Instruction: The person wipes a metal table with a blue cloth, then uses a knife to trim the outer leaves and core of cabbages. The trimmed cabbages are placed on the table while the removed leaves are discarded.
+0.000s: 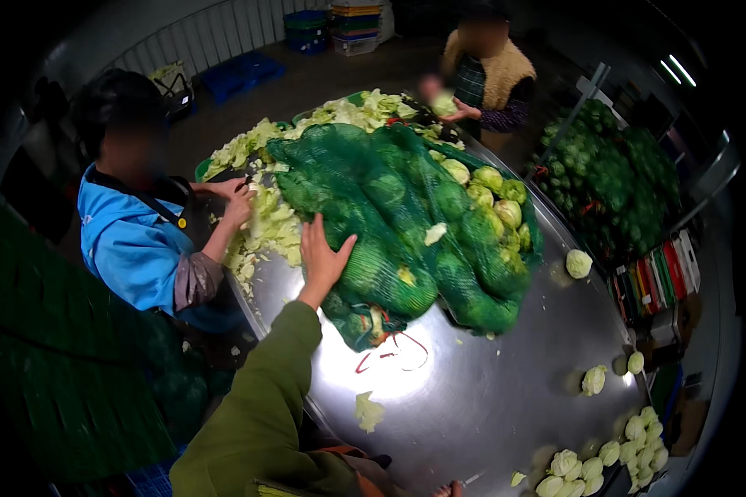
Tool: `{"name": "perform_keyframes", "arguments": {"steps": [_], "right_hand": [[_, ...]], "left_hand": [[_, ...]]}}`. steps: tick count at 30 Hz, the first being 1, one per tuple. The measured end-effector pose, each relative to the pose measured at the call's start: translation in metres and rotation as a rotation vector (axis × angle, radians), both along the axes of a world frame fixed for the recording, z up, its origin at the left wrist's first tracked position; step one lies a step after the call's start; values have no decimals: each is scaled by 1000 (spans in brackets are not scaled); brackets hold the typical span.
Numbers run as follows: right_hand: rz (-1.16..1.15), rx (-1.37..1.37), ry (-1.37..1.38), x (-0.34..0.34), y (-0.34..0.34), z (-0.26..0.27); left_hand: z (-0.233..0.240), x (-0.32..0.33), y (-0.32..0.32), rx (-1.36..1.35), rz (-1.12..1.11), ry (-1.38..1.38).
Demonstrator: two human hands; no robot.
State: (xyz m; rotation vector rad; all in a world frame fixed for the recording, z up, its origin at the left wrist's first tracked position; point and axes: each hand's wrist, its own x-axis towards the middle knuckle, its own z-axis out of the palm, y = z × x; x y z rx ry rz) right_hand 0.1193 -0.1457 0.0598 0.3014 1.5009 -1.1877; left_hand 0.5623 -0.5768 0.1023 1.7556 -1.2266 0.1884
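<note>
Green mesh sacks (373, 186) full of cabbages lie heaped on a stainless steel table (472, 385). My left hand (324, 253) rests with spread fingers against the near left side of a sack, just above its end tied with red string (410, 357). At the bottom edge, my right hand (451, 489) shows only in part, closed around what looks like a small knife (472, 479). Loose cabbages (497, 202) show at the opening of a sack on the right. A torn cabbage leaf (368, 411) lies between my hands.
A co-worker in blue (137, 230) handles leaves at the left edge; another (491, 74) holds a cabbage at the far side. Leaf scraps (273, 217) cover the table's far left. Trimmed cabbages (572, 475) sit at the near right. More filled mesh sacks (609, 174) stand beyond the right edge.
</note>
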Motion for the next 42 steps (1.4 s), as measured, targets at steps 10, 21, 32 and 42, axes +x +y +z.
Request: {"name": "perform_keyframes", "arguments": {"steps": [10, 21, 32, 42], "right_hand": [[364, -314, 125, 140, -197, -17], [342, -380, 367, 168, -312, -65], [121, -268, 15, 168, -315, -63], [156, -467, -20, 188, -262, 68]], "left_hand": [[-37, 15, 110, 322, -516, 442], [-179, 16, 237, 567, -49, 1079], [-175, -21, 192, 774, -434, 1542], [-182, -3, 192, 717, -455, 1401]]}}
